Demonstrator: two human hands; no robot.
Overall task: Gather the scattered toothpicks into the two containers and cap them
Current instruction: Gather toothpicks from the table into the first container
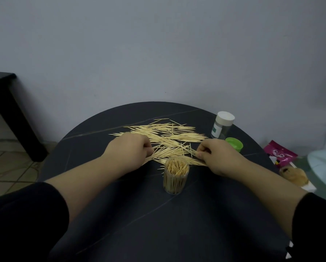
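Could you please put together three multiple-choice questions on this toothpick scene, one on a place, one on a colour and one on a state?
1. Where does the green lid lie?
A) on the floor
B) on the table, beside the capped container
C) on a chair

2. What colour is the cap on that far container?
A) white
B) green
C) red

3. In what state is the near clear container?
A) capped and empty
B) tipped on its side
C) upright, uncapped, full of toothpicks

Answers:
1 B: it lies on the dark tabletop, right next to that container.
2 A: the cap shows white above the clear body.
3 C: it stands open, with toothpick tips showing at its rim.
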